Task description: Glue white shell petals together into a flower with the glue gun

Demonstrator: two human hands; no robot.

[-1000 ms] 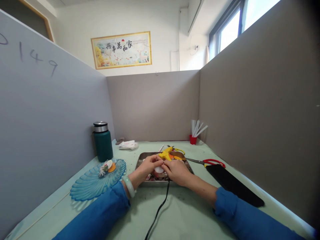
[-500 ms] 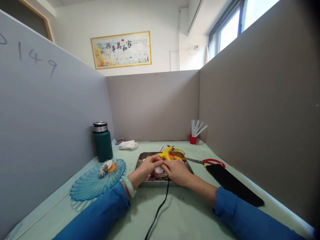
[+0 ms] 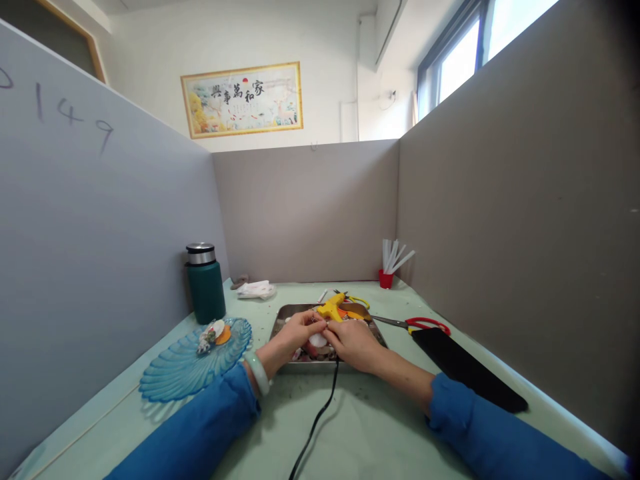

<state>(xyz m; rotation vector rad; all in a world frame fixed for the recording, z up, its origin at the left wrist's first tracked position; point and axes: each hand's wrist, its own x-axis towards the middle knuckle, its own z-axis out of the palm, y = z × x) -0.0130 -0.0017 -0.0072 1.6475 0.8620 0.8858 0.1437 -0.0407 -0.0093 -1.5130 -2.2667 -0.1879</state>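
Over a metal tray (image 3: 327,366) of shells, my left hand (image 3: 299,333) and my right hand (image 3: 356,341) meet at the fingertips. Both are closed in a pinch, and whatever lies between the fingers is too small to make out. A white shell (image 3: 317,341) shows in the tray below them. Just beyond my right hand, a yellow glue gun (image 3: 332,307) rests on the tray, and a black cord (image 3: 327,403) runs from the tray toward me. To the left, a blue shell-shaped glass plate (image 3: 170,377) carries a small cluster of shells (image 3: 214,337).
A green bottle (image 3: 206,290) stands behind the plate, with a white packet (image 3: 256,290) farther back. Red-handled scissors (image 3: 429,325) and a black flat piece (image 3: 470,370) lie right. Yellow-handled pliers (image 3: 357,301) lie behind the tray. A red cup (image 3: 385,279) holds white glue sticks (image 3: 395,255).
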